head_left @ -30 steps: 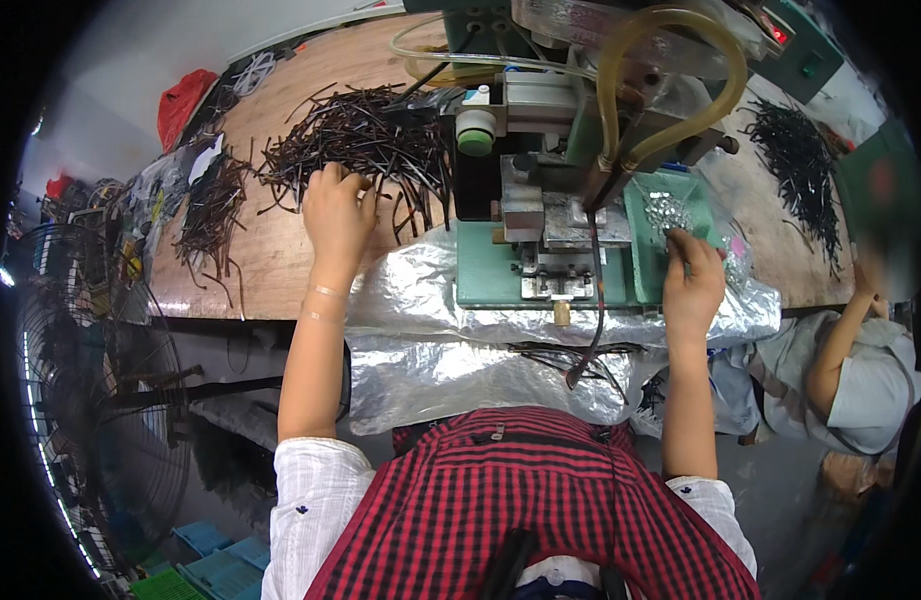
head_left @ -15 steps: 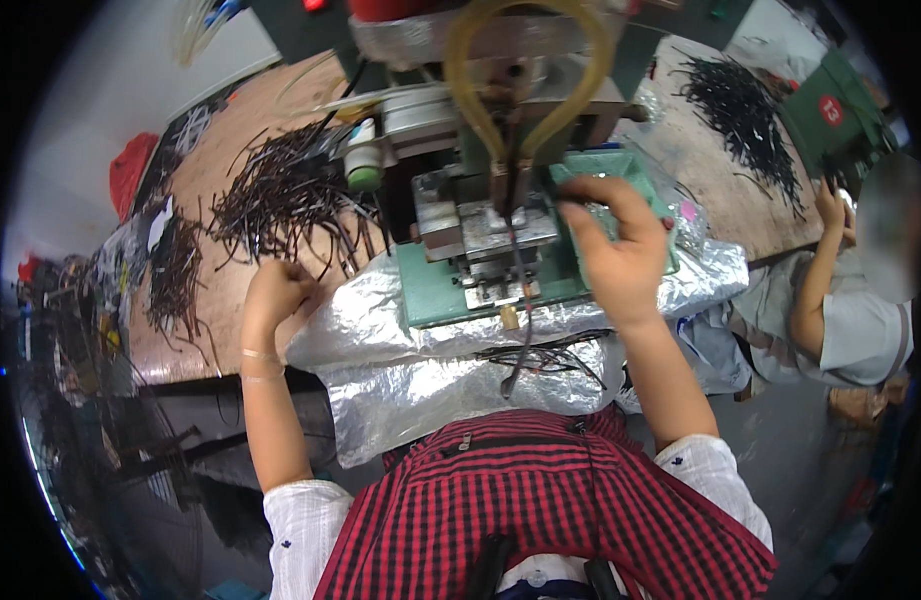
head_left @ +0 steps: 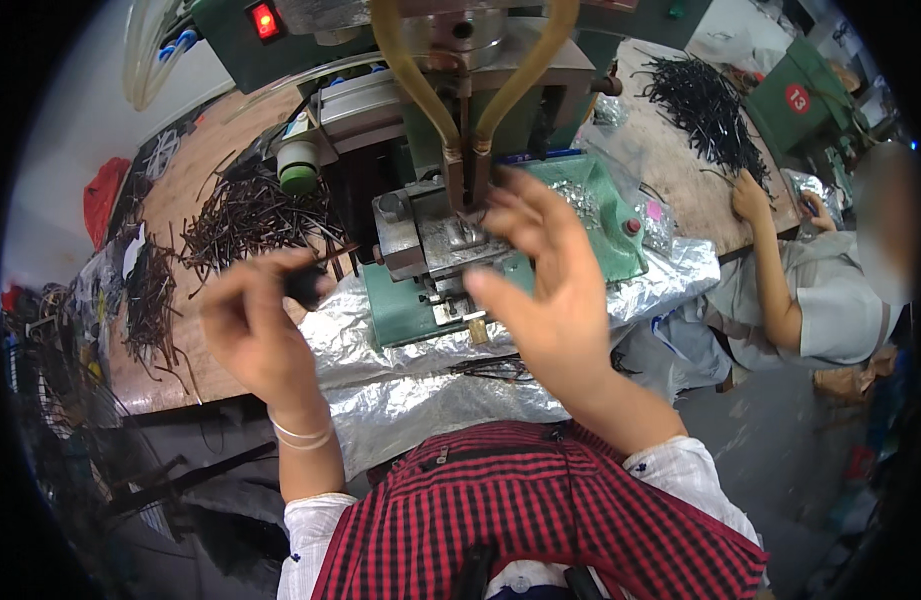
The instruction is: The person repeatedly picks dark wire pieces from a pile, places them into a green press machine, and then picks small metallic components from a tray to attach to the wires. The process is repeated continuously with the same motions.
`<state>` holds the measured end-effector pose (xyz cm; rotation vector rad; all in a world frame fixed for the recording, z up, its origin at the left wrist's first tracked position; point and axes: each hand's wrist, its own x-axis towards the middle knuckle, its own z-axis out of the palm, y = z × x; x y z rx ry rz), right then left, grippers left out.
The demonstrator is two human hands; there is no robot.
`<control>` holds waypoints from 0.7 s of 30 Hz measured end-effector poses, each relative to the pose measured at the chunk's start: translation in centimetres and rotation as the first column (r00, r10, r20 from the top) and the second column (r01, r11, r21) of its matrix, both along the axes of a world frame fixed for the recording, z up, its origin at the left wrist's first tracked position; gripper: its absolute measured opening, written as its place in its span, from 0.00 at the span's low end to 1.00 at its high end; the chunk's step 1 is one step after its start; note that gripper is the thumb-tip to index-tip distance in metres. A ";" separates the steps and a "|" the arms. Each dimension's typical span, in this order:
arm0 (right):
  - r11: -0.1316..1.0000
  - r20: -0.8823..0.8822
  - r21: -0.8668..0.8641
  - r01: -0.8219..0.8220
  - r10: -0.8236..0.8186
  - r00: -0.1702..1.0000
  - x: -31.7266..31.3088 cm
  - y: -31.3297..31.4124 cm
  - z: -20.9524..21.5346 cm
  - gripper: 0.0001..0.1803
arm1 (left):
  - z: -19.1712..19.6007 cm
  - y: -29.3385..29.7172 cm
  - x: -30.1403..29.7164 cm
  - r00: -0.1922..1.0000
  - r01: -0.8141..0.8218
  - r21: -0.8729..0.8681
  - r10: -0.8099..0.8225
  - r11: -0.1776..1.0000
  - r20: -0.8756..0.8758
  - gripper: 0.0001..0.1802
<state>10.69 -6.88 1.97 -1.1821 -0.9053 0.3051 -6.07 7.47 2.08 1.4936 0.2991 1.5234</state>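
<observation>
My left fingers (head_left: 278,266) were clamped on a black piece (head_left: 304,287) (blurry). My right fingers (head_left: 548,208) stood apart by the metal fixture (head_left: 440,240), near the green tray (head_left: 617,228) of shiny bits (head_left: 578,200).

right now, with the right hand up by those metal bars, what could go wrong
The right hand is close to two upright metal bars; if they moved or were hot, it might get pinched or burned. The green tray of small shiny pieces lies just beside that hand, so a careless knock could scatter some.
</observation>
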 end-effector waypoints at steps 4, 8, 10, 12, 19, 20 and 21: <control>0.971 0.155 -0.218 -0.094 0.130 0.979 2.9 -1.8 1.3 0.36 | -1.3 -2.8 3.1 0.920 0.117 0.732 0.204 0.671 -0.334 0.11; 0.814 0.459 -0.448 0.370 -0.147 0.876 9.0 -2.8 -6.9 0.21 | -2.3 -3.7 6.1 0.929 0.061 0.854 0.283 0.517 -0.238 0.14; 0.800 0.372 -0.511 0.315 -0.124 0.920 9.5 -4.3 -8.4 0.19 | -2.5 -3.0 6.6 0.937 0.063 0.865 0.270 0.498 -0.224 0.14; 0.831 0.350 -0.472 0.295 -0.130 0.928 10.2 -5.6 -8.8 0.18 | -2.8 -2.7 6.6 0.939 0.064 0.874 0.268 0.482 -0.216 0.14; 0.783 0.344 -0.441 0.438 -0.304 0.889 12.1 -5.9 -10.0 0.12 | -3.4 -2.9 6.8 0.936 0.019 0.882 0.302 0.470 -0.181 0.14; 0.751 0.457 -0.436 0.496 -0.290 0.841 11.5 -6.2 -10.2 0.11 | -3.5 -3.1 6.6 0.931 0.032 0.869 0.303 0.493 -0.206 0.14; 0.722 0.564 -0.414 0.554 -0.274 0.779 11.1 -6.2 -10.3 0.10 | -3.5 -3.3 6.6 0.926 0.044 0.859 0.303 0.510 -0.227 0.14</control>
